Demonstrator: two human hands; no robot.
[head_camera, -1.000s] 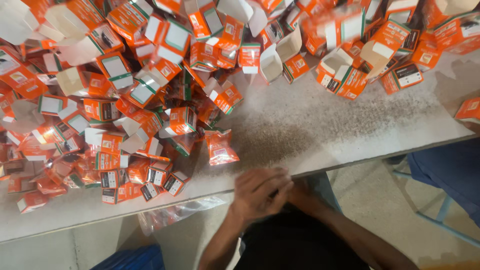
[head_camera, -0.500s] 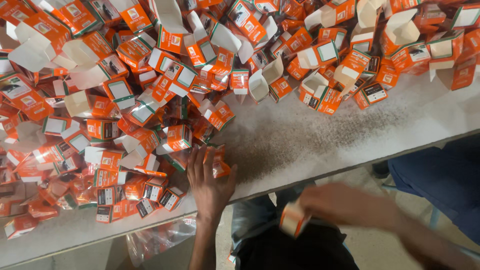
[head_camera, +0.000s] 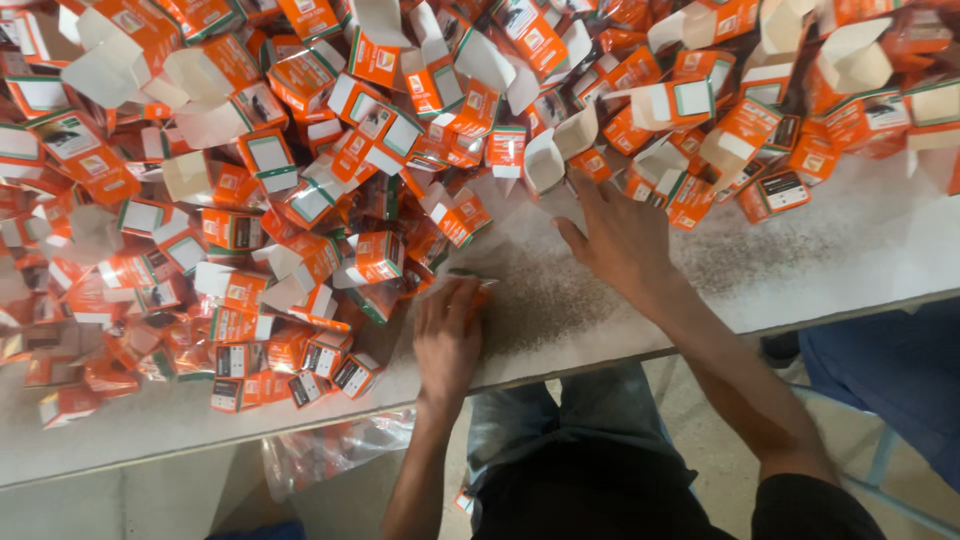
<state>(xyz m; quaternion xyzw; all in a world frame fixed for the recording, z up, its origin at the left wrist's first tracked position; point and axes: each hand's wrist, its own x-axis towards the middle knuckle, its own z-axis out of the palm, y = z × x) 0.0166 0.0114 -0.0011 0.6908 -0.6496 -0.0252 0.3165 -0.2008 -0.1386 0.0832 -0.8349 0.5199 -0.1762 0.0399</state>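
My left hand (head_camera: 446, 338) lies on the white table (head_camera: 850, 250) near its front edge, fingers curled over a flat orange packet (head_camera: 474, 290). My right hand (head_camera: 620, 238) stretches farther in, fingers apart and palm down, with its fingertips at an open orange-and-white carton (head_camera: 546, 162) on the edge of the pile. Nothing shows inside that hand. A big heap of small orange-and-white cartons (head_camera: 300, 180), many with open flaps, covers the left and back of the table.
Dark dust speckles the table between my hands. A clear plastic bag (head_camera: 335, 450) holding orange packets hangs under the table edge. A small orange carton (head_camera: 462, 497) sits by my left forearm below the table. Someone in blue clothing (head_camera: 890, 380) sits at the right.
My right hand came up from below the table, where it held a small carton, and now reaches empty to the pile. My left hand stays on the orange packet.
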